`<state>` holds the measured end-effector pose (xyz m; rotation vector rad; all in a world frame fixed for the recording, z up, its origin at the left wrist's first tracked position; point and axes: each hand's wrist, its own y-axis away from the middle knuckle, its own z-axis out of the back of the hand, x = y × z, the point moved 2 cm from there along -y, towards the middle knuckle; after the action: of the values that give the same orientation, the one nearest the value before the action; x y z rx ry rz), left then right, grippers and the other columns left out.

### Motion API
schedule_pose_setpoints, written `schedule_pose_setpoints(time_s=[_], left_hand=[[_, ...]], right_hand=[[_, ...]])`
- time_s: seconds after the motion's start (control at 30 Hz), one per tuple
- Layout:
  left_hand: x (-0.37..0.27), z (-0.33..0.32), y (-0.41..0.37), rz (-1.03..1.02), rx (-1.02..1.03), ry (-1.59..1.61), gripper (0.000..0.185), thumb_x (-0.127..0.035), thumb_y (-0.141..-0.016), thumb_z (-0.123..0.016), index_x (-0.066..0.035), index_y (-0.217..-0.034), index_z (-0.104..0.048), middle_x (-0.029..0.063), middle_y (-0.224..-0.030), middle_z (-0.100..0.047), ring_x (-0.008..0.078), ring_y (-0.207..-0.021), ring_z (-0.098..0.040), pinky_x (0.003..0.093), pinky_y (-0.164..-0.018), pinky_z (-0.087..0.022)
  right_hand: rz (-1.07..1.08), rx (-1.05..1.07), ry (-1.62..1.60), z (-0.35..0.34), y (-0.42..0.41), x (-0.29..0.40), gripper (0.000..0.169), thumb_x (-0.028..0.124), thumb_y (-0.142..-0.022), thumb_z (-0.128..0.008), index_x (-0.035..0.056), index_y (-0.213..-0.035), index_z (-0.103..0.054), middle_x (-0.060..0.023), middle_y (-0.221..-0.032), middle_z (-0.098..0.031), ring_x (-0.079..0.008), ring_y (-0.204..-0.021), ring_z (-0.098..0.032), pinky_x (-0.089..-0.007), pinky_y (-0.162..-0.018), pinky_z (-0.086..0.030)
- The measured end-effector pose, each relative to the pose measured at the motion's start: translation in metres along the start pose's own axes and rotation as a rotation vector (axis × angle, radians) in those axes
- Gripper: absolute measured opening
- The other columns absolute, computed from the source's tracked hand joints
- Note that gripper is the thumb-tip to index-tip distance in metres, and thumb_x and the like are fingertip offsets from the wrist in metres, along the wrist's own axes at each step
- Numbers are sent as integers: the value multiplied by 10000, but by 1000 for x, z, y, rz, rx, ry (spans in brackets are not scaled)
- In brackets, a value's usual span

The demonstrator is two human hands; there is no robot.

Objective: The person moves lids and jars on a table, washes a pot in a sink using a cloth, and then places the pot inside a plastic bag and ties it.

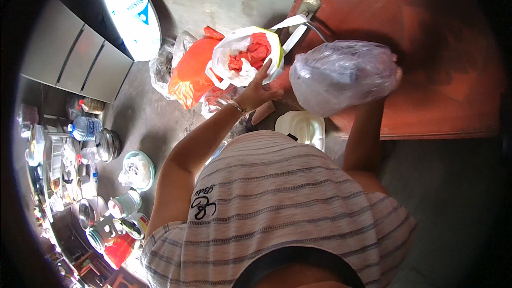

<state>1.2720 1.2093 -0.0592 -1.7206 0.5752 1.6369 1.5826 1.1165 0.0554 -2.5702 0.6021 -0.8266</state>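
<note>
My right hand [397,73], mostly hidden behind a bulging translucent plastic bag [344,76], grips that bag at its far right side. What the bag contains is blurred by the plastic. My left hand [259,90] has its fingers spread at the near rim of a white carrier bag [222,68]. Crumpled red plastic bags [258,50] lie inside this white bag, whose mouth gapes upward. One white strap [296,22] stretches from it toward a metal fitting [310,6] on a red wooden surface [432,100].
An orange plastic bag [194,70] and a clear bag [162,72] sit left of the white bag. A pale plastic container [304,126] is close to my body. Farther left are grey panels [78,48], a round film-covered disc [132,12], a water bottle [86,128] and several tubs.
</note>
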Motion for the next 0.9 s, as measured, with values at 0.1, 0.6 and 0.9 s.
schedule_pose_setpoints(time_s=[0.1,0.6,0.9], left_hand=[[-46,-12,-2,-132,125,422,614,-91,-781,-665,-139,-1315,-366,41,-1342,-352,167,-1225,-354,296,-960,-380],[-106,216,158,-412,-1268,599,53,-186,-886,-528,-147,-921,-520,-20,-830,-568,124,-678,-533,213,-522,-430],[-174,130,123,-354,-910,516,103,-228,-919,-479,-129,-936,-503,46,-915,-606,107,-662,-522,196,-506,-417]], right_hand=[[6,-101,-20,-39,-8,-60,142,167,-715,-451,128,-845,-493,-76,-875,-537,-236,-863,-515,-402,-749,-453],[210,21,1927,-36,-26,-126,240,68,-740,-570,34,-977,-558,-74,-946,-563,-181,-886,-525,-309,-804,-415],[-291,1036,923,-196,15,-295,230,-25,-803,-440,-32,-995,-566,-161,-998,-585,-250,-959,-559,-325,-865,-418]])
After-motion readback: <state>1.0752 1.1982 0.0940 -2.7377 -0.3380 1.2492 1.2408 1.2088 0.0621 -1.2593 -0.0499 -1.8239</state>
